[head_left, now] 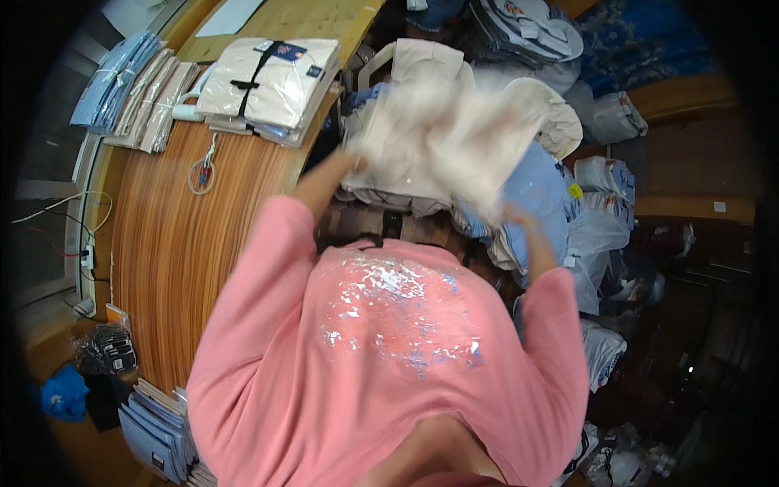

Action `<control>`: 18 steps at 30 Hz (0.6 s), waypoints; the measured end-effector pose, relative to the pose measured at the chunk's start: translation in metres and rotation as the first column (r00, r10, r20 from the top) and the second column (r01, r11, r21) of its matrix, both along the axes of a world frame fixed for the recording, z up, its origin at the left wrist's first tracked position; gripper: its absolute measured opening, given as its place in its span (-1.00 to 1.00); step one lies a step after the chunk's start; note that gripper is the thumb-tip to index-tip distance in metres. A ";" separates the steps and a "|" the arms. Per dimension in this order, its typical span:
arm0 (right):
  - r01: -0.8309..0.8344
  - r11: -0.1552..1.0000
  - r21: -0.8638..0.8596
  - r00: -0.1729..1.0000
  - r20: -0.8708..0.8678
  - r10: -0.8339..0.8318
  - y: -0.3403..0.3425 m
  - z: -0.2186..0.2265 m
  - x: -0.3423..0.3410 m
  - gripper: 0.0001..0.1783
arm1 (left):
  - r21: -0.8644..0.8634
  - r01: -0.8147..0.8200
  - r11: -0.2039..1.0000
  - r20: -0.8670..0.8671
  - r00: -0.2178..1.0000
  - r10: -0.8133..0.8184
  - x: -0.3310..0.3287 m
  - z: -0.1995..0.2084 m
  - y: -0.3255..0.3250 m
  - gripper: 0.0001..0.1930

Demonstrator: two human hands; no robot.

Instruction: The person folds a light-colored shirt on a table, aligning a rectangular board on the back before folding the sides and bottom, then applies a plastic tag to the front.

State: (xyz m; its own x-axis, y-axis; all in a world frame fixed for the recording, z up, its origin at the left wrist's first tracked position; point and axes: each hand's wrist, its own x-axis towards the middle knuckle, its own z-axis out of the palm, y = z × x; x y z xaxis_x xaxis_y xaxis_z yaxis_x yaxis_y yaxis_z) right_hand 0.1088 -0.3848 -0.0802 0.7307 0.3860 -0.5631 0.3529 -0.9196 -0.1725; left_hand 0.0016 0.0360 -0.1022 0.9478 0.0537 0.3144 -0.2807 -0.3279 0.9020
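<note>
Cream garment [479, 134], blurred, is held up and spread between the 2 hands, above a pile of clothes beyond the person's pink top [389, 325]. The left hand [354, 159] is closed on its left edge, and the right hand [517, 216] is closed at its lower right corner; blur hides how the fingers of either hand are set. Light blue clothing [535, 199] lies just beside the right hand and partly behind the cloth, with clear plastic bags [599, 252] farther to the right. To the left stands a worktop [170, 268] with a striped wood grain. On its far part, a stack of cream packages [284, 77] in shiny clear wrap carries a black strap tied over the top. Left of that stack lie a tied light blue bundle [120, 85] and, touching it, beige bundles [150, 109]. A looped white cord [201, 177] lies on the wood nearer the person. Low at the left, a blue plastic bag [65, 393] sits near a stack of folded blue and beige packages [154, 430]. At the upper right is a patterned dark blue cloth [649, 40].
</note>
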 end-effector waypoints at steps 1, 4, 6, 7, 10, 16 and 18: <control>-0.028 0.996 -0.086 0.945 -0.326 -0.001 -0.005 -0.037 -0.034 -0.82 | 0.233 0.150 0.961 -0.257 0.962 -0.088 -0.045 -0.042 -0.005 -0.49; -0.051 0.980 0.191 0.873 -0.468 0.136 -0.005 -0.061 -0.088 -0.75 | 0.094 0.601 0.794 -0.752 0.565 -0.339 -0.171 -0.082 0.003 -0.41; 0.433 0.874 0.219 0.781 -0.576 -0.243 -0.004 -0.028 -0.084 -0.71 | -0.035 0.536 0.843 -0.756 0.537 -0.373 -0.213 -0.072 0.011 -0.36; 0.405 0.870 0.281 0.843 -0.484 -0.236 -0.002 0.003 -0.077 -0.75 | -0.003 0.470 0.883 -0.725 0.607 -0.326 -0.222 -0.060 0.015 -0.33; 0.343 0.707 0.618 0.920 -0.374 -0.118 0.005 0.075 -0.061 -0.73 | 0.147 0.111 0.983 -0.669 0.743 0.016 -0.238 0.051 0.012 -0.45; 0.038 0.545 0.837 0.992 0.033 -0.119 0.074 0.170 0.000 -0.79 | 0.248 -0.297 0.922 -0.552 0.739 0.387 -0.282 0.145 0.004 -0.74; -0.121 0.353 0.928 0.958 0.202 -0.202 0.107 0.195 -0.001 -0.85 | 0.318 -0.544 0.776 -0.226 0.751 0.620 -0.282 0.167 0.002 -0.80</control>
